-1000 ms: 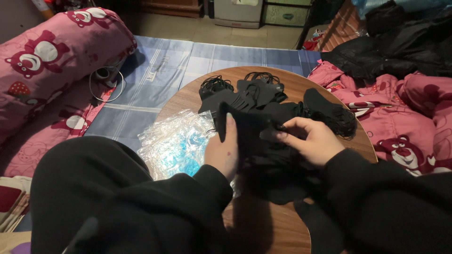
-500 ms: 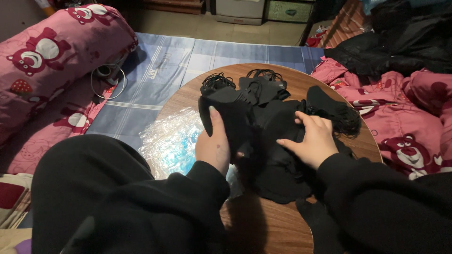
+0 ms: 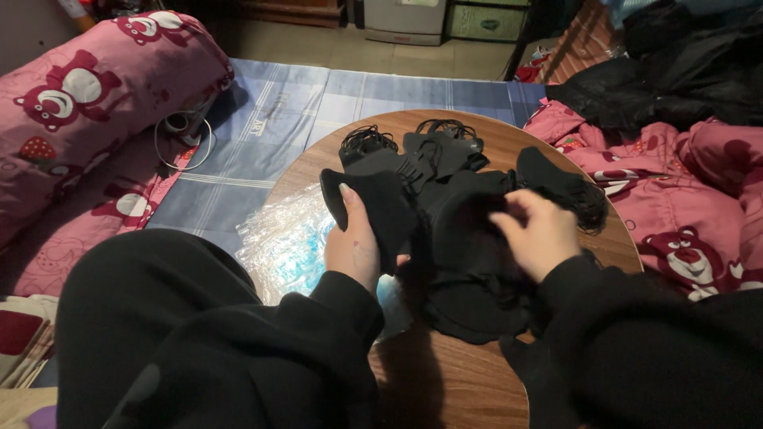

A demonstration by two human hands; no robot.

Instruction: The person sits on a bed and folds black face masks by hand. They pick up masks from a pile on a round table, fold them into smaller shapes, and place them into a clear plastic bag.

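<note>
left hand (image 3: 355, 246) gripping a black face mask (image 3: 373, 205) w/ thumb up along its near face, other fingers tucked behind & hidden, holding it upright just above the near-left part of the round wooden table (image 3: 469, 381). right hand (image 3: 540, 234) hovering over the loose heap of black masks (image 3: 469, 262) in the table's middle, fingers curled down toward the fabric; blurred, so can't tell if pinching anything or just touching. both wrists coming out of black sleeves, a dark-clad knee filling the lower left.

held mask sitting just left of the heap, its right edge overlapping other black pieces. more black masks w/ thin ear loops (image 3: 366, 141) lying spread across the table's far side, another small dark bunch (image 3: 560, 187) lying toward the right edge. clear crinkly plastic packaging (image 3: 286, 238) w/ bluish tint lying on the table's left edge, just beside & partly under the left hand.

table standing on a blue checked mat (image 3: 318, 103). pink bedding w/ cartoon bear print (image 3: 87, 103) lying rolled at the left, a coiled cable (image 3: 187, 135) resting against it. similar pink printed cloth (image 3: 675, 199) lying bunched at the right, w/ dark clothing (image 3: 683, 71) piled behind it. pale boxy item far back, too dim to identify.
</note>
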